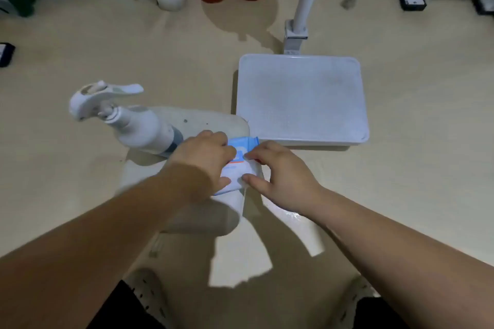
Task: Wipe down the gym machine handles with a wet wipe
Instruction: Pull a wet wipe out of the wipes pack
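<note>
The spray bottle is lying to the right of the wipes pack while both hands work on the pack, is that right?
Not quite. The head view shows the spray bottle to the left of the wipes pack, not the right. The rest holds: the left hand and right hand are both on the pack.

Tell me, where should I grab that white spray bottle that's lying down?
Probably around the wide body of the spray bottle, coming from above. It lies on its side on the white seat, trigger pointing away, so the round middle is bare, and the left hand is nearest.
</note>
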Motion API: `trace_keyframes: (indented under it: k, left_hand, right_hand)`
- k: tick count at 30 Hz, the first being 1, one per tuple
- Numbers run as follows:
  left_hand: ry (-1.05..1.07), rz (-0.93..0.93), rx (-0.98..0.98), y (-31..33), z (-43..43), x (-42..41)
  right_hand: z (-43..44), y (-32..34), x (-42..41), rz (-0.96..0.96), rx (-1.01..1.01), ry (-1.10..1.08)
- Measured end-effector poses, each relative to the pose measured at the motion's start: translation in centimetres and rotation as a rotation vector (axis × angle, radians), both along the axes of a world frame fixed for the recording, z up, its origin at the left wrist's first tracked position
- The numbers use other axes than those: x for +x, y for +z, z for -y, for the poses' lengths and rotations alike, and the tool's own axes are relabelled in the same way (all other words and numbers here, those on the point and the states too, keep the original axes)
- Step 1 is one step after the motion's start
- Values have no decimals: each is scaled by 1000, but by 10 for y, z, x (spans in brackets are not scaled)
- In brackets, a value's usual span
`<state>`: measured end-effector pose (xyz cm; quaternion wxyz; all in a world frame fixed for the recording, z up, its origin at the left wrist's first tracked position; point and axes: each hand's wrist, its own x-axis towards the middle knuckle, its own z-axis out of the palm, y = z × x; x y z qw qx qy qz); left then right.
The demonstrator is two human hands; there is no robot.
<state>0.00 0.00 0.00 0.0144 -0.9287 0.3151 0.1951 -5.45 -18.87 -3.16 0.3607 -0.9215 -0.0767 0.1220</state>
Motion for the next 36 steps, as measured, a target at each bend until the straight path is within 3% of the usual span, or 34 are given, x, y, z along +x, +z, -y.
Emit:
trace_keyframes:
  k: [4,9,13,17,22,26,28,31,36]
  left_hand:
    - [-45,32,133,-1,4,8]
    - [-85,84,78,-7,-9,11]
    - [-107,13,128,1,-2,16]
    - [28,-65,-78,6,-11,21]
    - [126,-60,-115,8,-10,24]
    - [299,33,-314,2,-11,24]
    - [256,132,-359,0,-11,24]
    - [147,240,-286,-1,-13,21]
    - [30,394,8,5,-12,12]
  right_hand:
    - [4,-2,9,-14,-22,-25]
    - [12,-9,14,39,-74,23]
    - [11,-11,22,16,-57,-34]
    - [11,-14,22,-21,-71,-31]
    - [10,-11,22,8,-107,-9]
    - [7,-7,26,177,-132,46]
    - [2,-7,27,233,-56,80]
    - [-9,-12,28,304,-96,140]
    - [-21,-20,29,330,-209,64]
